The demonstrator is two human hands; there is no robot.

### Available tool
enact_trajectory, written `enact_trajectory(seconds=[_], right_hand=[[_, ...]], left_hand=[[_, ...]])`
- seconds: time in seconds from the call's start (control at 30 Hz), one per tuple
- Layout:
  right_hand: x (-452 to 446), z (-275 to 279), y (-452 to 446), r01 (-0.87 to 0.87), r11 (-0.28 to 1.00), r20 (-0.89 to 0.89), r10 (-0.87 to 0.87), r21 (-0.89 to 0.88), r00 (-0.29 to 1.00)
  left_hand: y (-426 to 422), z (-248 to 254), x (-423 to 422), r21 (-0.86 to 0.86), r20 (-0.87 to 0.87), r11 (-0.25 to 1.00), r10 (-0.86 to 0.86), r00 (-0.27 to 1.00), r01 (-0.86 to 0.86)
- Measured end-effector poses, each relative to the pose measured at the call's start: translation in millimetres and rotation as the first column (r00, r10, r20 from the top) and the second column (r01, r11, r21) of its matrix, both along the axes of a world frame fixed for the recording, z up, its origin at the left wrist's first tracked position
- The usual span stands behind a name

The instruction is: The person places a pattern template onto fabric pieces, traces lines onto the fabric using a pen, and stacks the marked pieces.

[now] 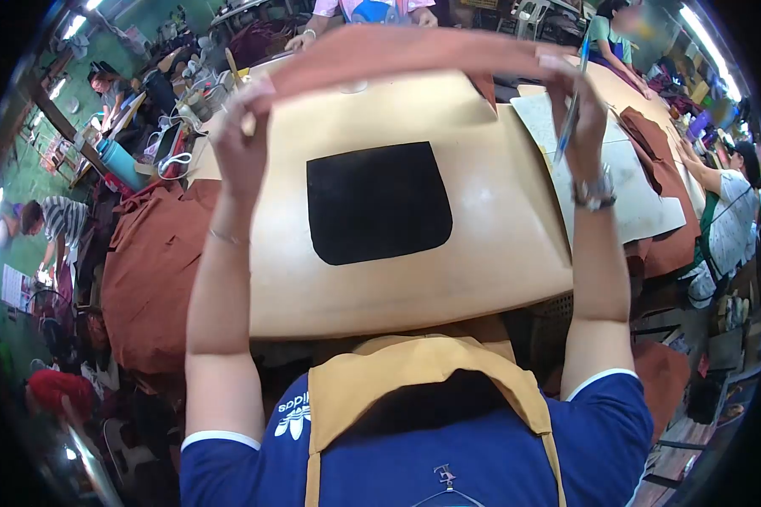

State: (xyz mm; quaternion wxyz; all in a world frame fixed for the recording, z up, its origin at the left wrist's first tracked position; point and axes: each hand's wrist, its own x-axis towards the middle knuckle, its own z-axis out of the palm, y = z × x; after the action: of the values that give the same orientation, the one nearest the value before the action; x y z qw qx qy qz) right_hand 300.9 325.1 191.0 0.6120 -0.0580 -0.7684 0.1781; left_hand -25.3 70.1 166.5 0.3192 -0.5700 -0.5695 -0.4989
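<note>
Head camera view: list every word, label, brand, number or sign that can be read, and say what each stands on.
"adidas" on the blue shirt, upside down, its start close against the tan apron and perhaps partly covered.
Letter-like mark on the shirt front: too unclear to read.
White sheet at far left: too small to read.
Black piece: no text.

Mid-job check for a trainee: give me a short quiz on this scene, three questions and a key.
1. True or false: the left hand and right hand both hold the reddish-brown cloth above the smooth pale tabletop.
2. Which hand also has the slim blue pen? a) left b) right c) neither
3. Fill in the colour: a flat ____ panel with rounded near corners lies on the tabletop.

Key: 1 true; 2 b; 3 black
</note>
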Motion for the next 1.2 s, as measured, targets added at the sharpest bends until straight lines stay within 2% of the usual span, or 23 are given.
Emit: enact_trajectory(seconds=[0.07,0.13,0.2,0.27,0.37,0.47,0.5,0.6,0.7,0.83,0.93,1.03,1.13,1.17,1.2], right_hand=[[11.1,-59.6,-6.9,0.098,0.995,0.115,-0.096,-0.011,0.989],[22.3,-126.9,-13.6,-0.037,0.959,0.201,0.096,-0.28,0.975],[42.0,-171.4,-31.2,0.104,0.975,0.453,-0.004,-0.196,0.891],[54.4,-184.4,-59.3,0.132,0.976,0.567,-0.01,-0.173,0.824],[68.5,-195.8,-74.6,0.154,0.975,0.643,-0.017,-0.158,0.765],[79.0,-193.6,-83.4,0.201,0.954,0.66,-0.005,-0.222,0.751],[81.5,-191.3,-86.2,0.172,0.977,0.643,-0.05,-0.129,0.764],[91.4,-192.4,-92.3,0.173,0.984,0.664,-0.104,-0.039,0.741],[97.4,-193.7,-98.4,0.168,0.986,0.656,-0.114,-0.021,0.746],[104.0,-184.8,-102.1,0.127,0.988,0.666,-0.155,0.091,0.73],[105.8,-178.1,-95.8,0.154,0.988,0.651,-0.122,0.008,0.749],[91.0,-170.5,-62.1,0.284,0.958,0.67,-0.182,-0.045,0.72],[51.6,-163.4,-18.3,0.409,0.913,0.637,-0.312,-0.005,0.705],[37.0,-164.7,-1.1,0.427,0.904,0.629,-0.319,-0.022,0.709],[21.8,-167.0,16.9,0.444,0.895,0.622,-0.326,-0.039,0.712]], left_hand=[[-15.6,-50.5,21.4,-0.125,0.163,0.983,-0.116,0.98,0.137],[-32.7,-111.4,30.2,-0.287,0.266,0.949,-0.05,0.963,0.128],[-51.6,-159.9,38.4,-0.454,0.38,0.878,0.039,0.924,0.15],[-71.9,-168.4,57.0,-0.615,0.409,0.775,0.16,0.898,0.142],[-91.8,-172.5,69.3,-0.661,0.214,0.749,0.116,0.97,0.056],[-107.8,-171.6,83.6,-0.661,0.215,0.748,0.109,0.97,0.063],[-112.5,-167.6,89.7,-0.672,0.173,0.74,0.123,0.977,0.026],[-124.7,-166.9,97.5,-0.674,0.188,0.737,0.11,0.976,0.047],[-133.0,-169.2,101.2,-0.683,0.171,0.73,0.122,0.978,0.028],[-138.9,-170.1,102.8,-0.715,0.181,0.697,0.114,0.977,0.051],[-139.0,-149.0,111.7,-0.701,0.121,0.713,0.104,0.987,0.011],[-132.3,-149.1,118.0,-0.639,0.137,0.768,0.073,0.988,0.032],[-124.8,-158.0,130.3,-0.735,0.104,0.678,0.135,0.985,-0.015],[-123.4,-167.4,131.9,-0.707,0.236,0.7,0.093,0.967,0.105],[-124.3,-167.9,135.9,-0.738,0.197,0.671,0.118,0.973,0.068]])
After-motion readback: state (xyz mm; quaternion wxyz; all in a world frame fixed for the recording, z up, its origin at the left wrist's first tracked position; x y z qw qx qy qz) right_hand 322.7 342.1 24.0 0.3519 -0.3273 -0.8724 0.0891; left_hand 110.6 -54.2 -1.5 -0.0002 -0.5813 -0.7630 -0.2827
